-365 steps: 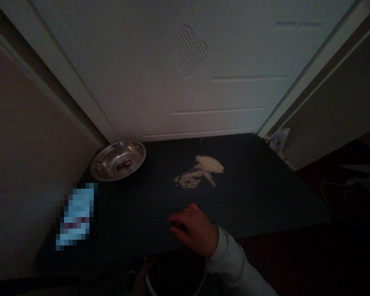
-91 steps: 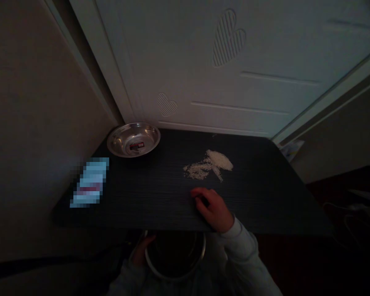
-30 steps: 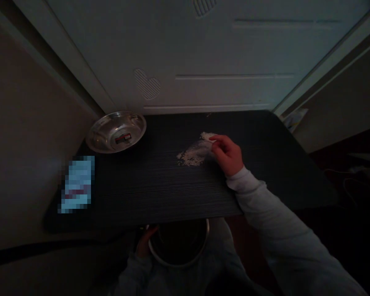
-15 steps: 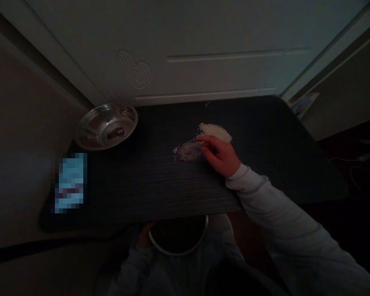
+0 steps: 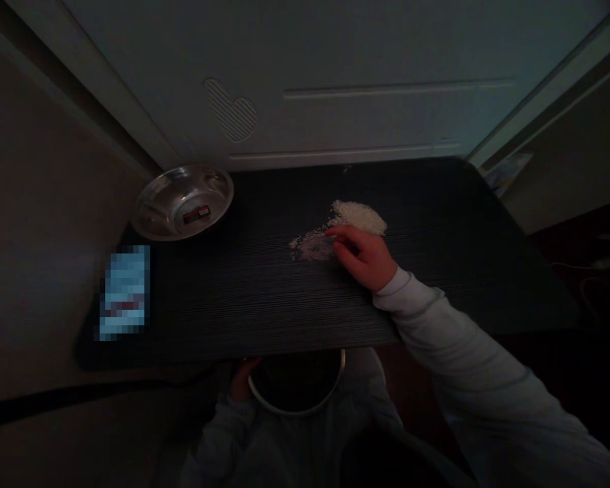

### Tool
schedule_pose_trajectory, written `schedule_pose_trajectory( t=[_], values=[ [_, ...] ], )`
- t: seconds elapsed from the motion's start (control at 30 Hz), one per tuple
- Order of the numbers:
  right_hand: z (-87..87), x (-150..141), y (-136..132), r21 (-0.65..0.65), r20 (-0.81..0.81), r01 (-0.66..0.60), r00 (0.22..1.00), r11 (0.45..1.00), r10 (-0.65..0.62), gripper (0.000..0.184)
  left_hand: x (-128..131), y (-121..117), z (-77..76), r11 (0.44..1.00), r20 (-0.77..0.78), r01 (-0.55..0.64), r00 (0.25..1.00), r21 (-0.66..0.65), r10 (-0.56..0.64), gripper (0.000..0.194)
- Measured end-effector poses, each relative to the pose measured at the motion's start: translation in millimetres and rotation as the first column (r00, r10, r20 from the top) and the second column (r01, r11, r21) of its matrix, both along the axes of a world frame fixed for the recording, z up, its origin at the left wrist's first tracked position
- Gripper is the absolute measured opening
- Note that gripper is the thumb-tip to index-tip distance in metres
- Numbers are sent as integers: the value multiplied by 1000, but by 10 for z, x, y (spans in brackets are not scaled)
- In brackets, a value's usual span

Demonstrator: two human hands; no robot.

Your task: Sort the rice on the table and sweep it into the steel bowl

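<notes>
Taking the dark table (image 5: pixel 254 298) as a clock face, with twelve at the white door (image 5: pixel 366 54), a bright, pixelated rectangular item (image 5: pixel 125 291) lies near nine o'clock. Just beyond it, at ten, sits a shiny metal bowl (image 5: pixel 183 203), a dark-and-red label (image 5: pixel 196 215) inside. The left hand (image 5: pixel 244 379) is at seven, below the table edge, gripping the side of a round, pale-rimmed container (image 5: pixel 297 383) at six; its dark inside is unreadable. White grains (image 5: pixel 360 215) lie right of centre — heaped towards one o'clock, thinly scattered back towards the middle. The right hand (image 5: pixel 364 257) is over their near side, forefinger reaching towards ten, the other fingers curled; whether it pinches any grains, I cannot tell. At two, beyond the table edge, is a pale packet (image 5: pixel 511 173).
</notes>
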State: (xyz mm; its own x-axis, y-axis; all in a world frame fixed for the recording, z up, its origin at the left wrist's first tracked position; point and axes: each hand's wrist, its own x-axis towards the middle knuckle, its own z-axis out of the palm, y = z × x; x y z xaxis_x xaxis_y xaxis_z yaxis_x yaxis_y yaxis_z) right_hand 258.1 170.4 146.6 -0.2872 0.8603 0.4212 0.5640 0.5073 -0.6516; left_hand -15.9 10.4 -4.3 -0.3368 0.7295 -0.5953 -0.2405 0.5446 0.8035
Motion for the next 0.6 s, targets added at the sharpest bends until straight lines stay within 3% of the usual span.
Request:
schedule_pose_trajectory(
  t=[0.3,0.6],
  values=[
    [1,-13,-23,-25,0,-76,997,997,76,21,77,38,132,999,3,2,1000,-43,-2,11],
    [21,10,-32,-28,-14,35,999,999,-35,21,18,25,173,998,-7,31,999,-51,-31,16]
  ],
)
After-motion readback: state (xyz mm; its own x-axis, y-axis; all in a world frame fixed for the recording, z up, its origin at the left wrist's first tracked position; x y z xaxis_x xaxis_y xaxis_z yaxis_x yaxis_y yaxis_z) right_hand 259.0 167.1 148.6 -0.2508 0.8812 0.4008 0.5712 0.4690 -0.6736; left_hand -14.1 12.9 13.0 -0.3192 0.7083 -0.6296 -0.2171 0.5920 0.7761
